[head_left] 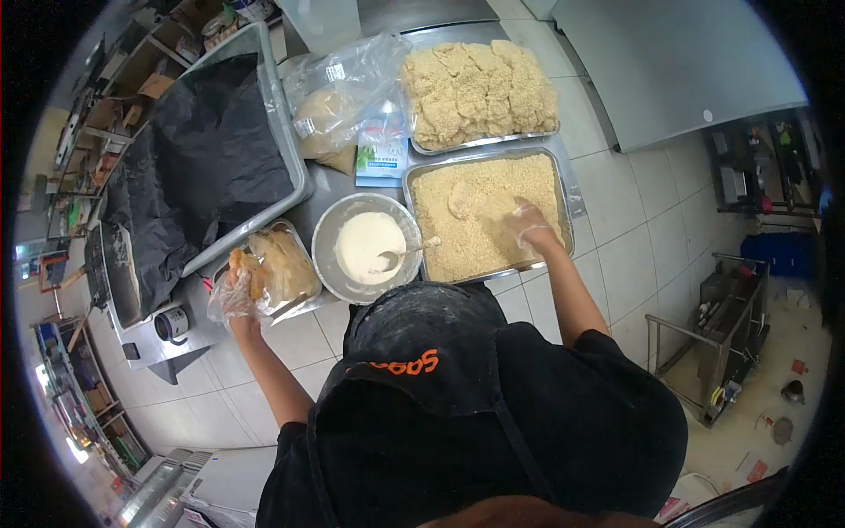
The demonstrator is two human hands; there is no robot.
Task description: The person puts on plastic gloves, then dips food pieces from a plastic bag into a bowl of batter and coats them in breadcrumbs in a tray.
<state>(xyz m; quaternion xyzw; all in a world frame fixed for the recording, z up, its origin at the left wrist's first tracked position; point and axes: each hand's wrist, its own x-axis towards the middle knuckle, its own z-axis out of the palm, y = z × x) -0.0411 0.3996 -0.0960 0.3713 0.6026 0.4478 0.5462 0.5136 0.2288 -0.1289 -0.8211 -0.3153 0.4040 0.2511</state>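
Observation:
My left hand (234, 295), in a clear plastic glove, closes on an orange-tinted piece of raw meat (238, 262) at the left. Under and beside it is a metal tray with a plastic bag of pale meat (289, 264). My right hand (533, 227), also gloved, is down in the breadcrumbs (480, 242) of a metal tray (570, 211). Its fingers are smeared and partly covered by crumbs. A crumb-coated piece (459, 201) lies left of it. Between my hands stands a bowl (327, 231) of white batter (365, 242), with a spoon (392, 259) resting in it.
A second tray heaped with crumb-coated pieces (480, 92) stands behind the breadcrumb tray. Clear plastic bags (339, 84) and a blue-and-white packet (381, 158) lie behind the bowl. At left is a large bin (299, 167) lined with black plastic (211, 141); a mug (170, 326) sits near it.

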